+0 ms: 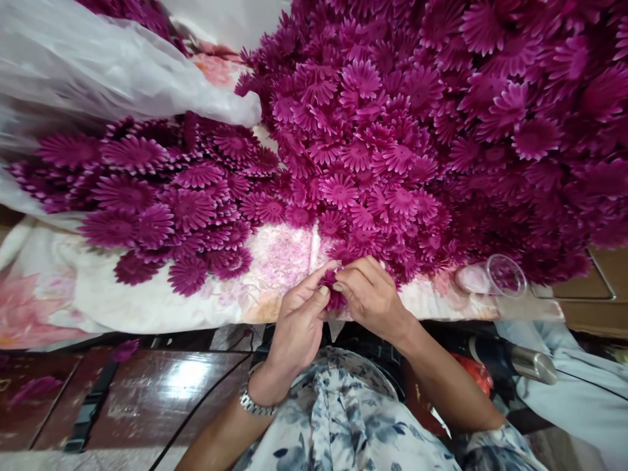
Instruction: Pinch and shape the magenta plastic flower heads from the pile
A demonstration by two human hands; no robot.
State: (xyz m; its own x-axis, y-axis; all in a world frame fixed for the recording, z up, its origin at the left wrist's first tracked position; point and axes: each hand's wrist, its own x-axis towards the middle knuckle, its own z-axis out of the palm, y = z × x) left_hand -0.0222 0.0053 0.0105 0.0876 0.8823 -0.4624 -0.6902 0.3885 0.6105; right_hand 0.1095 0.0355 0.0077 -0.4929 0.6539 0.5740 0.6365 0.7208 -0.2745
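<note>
Flower (335,299), magenta, frilly-petalled, pinched by left hand (300,327) and right hand (373,297) above the cloth-covered surface's (147,307) near edge

From where I stand, the fingers of the left hand (300,320) and right hand (370,297) partly cover a magenta flower (336,299); the right fingertips' contact is unresolved. The flower heap (402,131) runs out of view at top and right, the plastic bag (122,72) at left. Flask (532,364): dark end lost in shadow.

Your flower (336,301) is magenta; your shirt (338,418) is white with blue-grey leaf print; the cloth (93,281), cream, floral pink at left.
</note>
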